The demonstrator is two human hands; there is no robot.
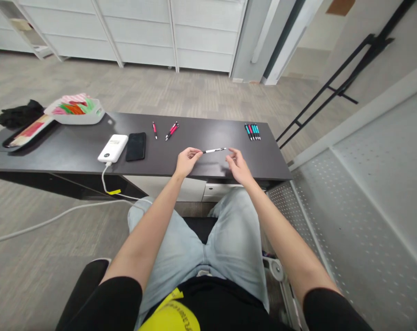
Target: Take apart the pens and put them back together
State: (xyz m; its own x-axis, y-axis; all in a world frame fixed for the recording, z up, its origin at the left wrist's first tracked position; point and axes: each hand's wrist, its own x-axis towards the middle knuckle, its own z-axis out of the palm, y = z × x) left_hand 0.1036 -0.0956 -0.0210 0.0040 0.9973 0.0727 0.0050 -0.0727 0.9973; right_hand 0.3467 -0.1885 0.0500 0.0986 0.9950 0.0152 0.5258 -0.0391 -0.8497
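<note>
1. I look down on a long desk (208, 131) with a dark, smooth top that gives back a soft sheen near the hands.
2. Beyond it I see grey, streaky carpet (135, 94) and pale cabinets (139, 27) with flat, panelled fronts; to the right stand a panel (367, 207) dotted with small holes and a thin black metal frame (335, 89).
3. The white pen (214, 151), slim and dark at both ends, is above the desk's near half, between the hands.
4. I see the left hand (188, 162) pinching its left end; the right hand (238, 165) has thumb and finger apart, just beside the other end.
5. At the desk's right lies a neat row of teal and red pens (252, 132); left of centre, a lone red pen (155, 130) lies near a close red bunch (172, 131).
6. Further left I find a flat black phone (136, 146), a rounded white power bank (113, 148) with its cable (105, 177), and a pale plastic basket (79, 118).
</note>
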